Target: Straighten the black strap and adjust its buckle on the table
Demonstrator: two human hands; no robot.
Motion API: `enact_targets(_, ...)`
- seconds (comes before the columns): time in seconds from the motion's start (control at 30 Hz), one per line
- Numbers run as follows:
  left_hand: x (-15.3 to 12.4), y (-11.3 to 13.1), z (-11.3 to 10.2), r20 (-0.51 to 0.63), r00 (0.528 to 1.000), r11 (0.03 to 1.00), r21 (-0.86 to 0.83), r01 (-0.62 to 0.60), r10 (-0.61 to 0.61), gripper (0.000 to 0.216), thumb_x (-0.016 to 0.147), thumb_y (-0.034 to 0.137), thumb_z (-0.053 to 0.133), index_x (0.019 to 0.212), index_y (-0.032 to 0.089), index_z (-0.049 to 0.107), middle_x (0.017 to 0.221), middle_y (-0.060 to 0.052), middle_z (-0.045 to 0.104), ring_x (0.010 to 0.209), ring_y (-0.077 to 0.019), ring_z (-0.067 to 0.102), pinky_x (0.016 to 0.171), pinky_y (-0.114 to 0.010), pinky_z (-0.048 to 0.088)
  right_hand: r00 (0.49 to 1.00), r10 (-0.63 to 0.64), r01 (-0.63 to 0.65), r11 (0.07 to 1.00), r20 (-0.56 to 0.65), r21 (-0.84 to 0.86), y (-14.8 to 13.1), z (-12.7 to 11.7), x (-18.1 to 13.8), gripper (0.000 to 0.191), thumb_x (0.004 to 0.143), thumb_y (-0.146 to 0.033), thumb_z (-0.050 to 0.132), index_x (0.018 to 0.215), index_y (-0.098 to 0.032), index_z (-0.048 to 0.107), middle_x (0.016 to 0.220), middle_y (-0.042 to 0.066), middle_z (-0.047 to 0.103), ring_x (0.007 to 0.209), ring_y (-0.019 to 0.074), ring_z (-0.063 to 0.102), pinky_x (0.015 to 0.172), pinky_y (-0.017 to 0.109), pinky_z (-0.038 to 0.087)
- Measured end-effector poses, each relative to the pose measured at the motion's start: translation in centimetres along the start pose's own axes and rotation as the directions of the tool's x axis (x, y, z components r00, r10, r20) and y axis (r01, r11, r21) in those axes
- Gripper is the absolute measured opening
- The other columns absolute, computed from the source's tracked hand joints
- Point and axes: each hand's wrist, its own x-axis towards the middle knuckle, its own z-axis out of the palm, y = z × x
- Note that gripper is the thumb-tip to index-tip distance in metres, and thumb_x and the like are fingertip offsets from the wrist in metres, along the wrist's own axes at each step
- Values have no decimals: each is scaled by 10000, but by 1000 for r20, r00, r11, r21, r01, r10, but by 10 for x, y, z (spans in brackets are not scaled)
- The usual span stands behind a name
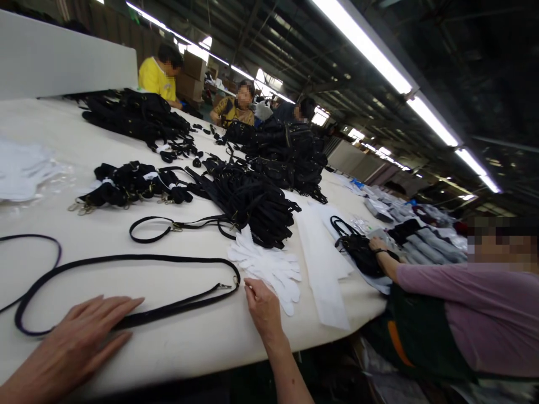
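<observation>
The hands [86, 331] are bare; one dark spot [293, 381] marks the right forearm [284, 359].

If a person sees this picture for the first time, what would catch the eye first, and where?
Probably the heap of tangled black straps would come first, mid-picture on the pale table. Nearer, a long black strap lies looped, with the left hand flat over part of it and the right hand close beside its right end. Overhead, bright tube lights slant across the dark ceiling.
</observation>
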Motion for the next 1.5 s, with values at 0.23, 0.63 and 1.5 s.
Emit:
enact_targets(0.23, 44, 52, 12, 150, 988, 999, -40, -16, 22, 336, 943, 353, 559, 1276, 332, 596, 1206, -35, 681, 1115, -259, 614, 974, -450, 470, 995, 101, -100, 990, 8, -98, -21, 1, -12, 149, 934, -264, 562, 834, -262, 673, 798, -8, 740, 721, 167, 704, 636, 253, 470)
enact_targets(0.63, 51, 79, -5, 206, 978, 993, -114, 10, 14, 233, 983, 179, 423, 989, 254, 644, 978, -43, 645, 939, -231, 566, 846, -404, 465, 999, 29, -29, 999, 14, -19, -21, 35, 33, 228, 944, -356, 510, 1064, -266, 681, 932, 21, 779, 766, 211, 741, 667, 319, 543)
enact_targets(1.5, 19, 16, -40, 35, 998, 993, 112, 43, -47, 117, 964, 227, 502, 1028, 262, 594, 1240, -36, 641, 1172, -230, 571, 1078, -489, 365, 783, -383, 408, 911, 491, 59, -140, 72, 86, 249, 947, -354, 576, 1182, -305, 647, 1094, 32, 730, 1082, 210, 634, 1098, 455, 342)
